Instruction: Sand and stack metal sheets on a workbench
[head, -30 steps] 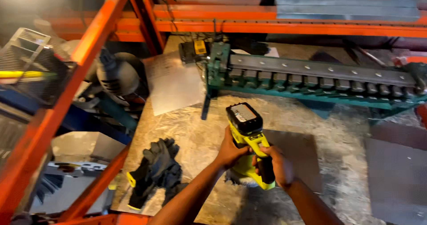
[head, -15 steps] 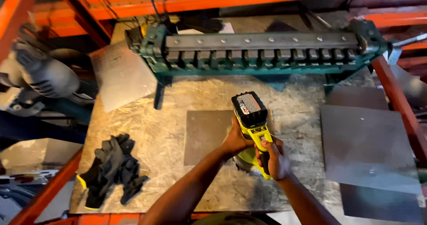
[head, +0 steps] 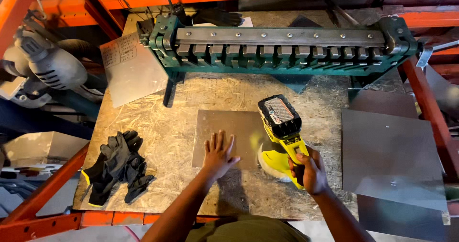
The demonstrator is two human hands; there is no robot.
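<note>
Rough chipboard benchtop (head: 158, 127) in orange steel racking. On it: square grey sheet-metal plate (head: 229, 132), pair of black work gloves with yellow cuffs (head: 117, 168), green metal bending brake (head: 282, 48) along the back, larger grey metal sheets (head: 392, 156) overhanging right edge.

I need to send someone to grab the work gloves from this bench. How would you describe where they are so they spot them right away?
Start at the long green metal bending machine across the back of the chipboard bench. Come to the bench's front left corner, left of the left hand pressing the metal sheet. The gloves lie heaped there: the only soft, black thing, with yellow cuffs.
</note>
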